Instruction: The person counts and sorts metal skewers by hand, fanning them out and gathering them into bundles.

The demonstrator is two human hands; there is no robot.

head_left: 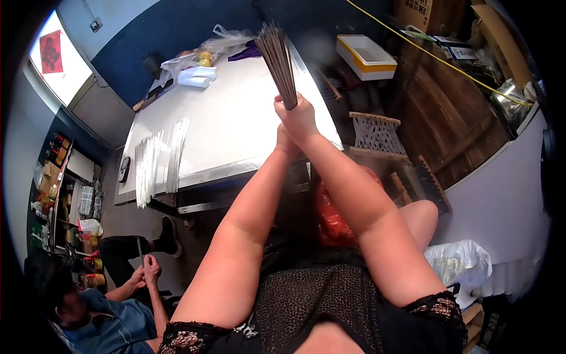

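A thick bundle of thin dark sticks (277, 62) stands nearly upright over the table's right side, its upper ends fanned slightly apart. My right hand (300, 121) is closed around the lower end of that bundle. Just below and behind it, my left hand (285, 140) is pressed close against the right; its fingers are hidden, so its grip does not show. To the left on the white table (230, 124) lie two groups of thin silvery-white sticks, a wider one (148, 165) and a narrower one (177, 150), apart from my hands.
Plastic bags with fruit (205, 59) lie at the table's far end; a black phone (124, 169) is near its left edge. At lower left a seated person (112, 318) holds a thin object. A yellow-and-white box (367, 57) and a woven stool (376, 131) stand right.
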